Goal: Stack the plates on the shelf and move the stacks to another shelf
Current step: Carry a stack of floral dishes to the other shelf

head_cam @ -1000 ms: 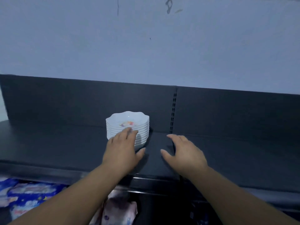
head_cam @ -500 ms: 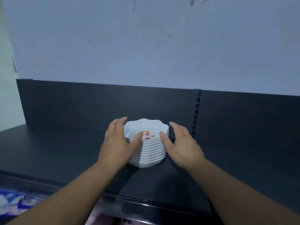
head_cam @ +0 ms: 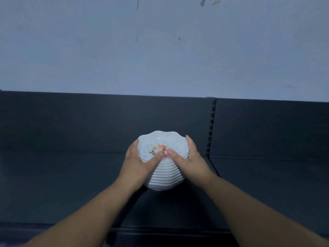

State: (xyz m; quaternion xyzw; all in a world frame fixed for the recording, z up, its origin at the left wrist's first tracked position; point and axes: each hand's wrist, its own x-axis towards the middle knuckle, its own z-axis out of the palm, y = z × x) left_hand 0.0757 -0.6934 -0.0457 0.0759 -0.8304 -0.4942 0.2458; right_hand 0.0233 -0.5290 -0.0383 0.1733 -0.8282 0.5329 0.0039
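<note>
A pale, matte painted wall (head_cam: 160, 50) with a few faint scuffs fills the upper half of the view, and below it runs a dark grey metal shelf (head_cam: 62, 184) with a smooth flat deck and an upright back panel (head_cam: 89, 118) of the same finish. A slotted vertical upright (head_cam: 211, 127) splits the back panel to the right of centre, and a seam continues from it forward across the deck.

On the deck, near the middle and just left of that seam, is a stack of white scalloped-edge plates (head_cam: 164, 177); whether its base touches the deck cannot be told. The wavy rims form tight, even ridges down the side of the stack, and the topmost plate shows a small multicoloured floral print in its shallow centre.

The left hand (head_cam: 138, 163) cups the stack's left side, its thumb lying over the top plate's rim onto the print. The right hand (head_cam: 189, 161) mirrors it on the right side, thumb likewise on top, the two thumb tips nearly meeting. Each hand's grip is clamped on the stack.

The deck lies bare to both sides of the stack, and the front edge (head_cam: 169, 229) of the shelf runs beneath the forearms.
</note>
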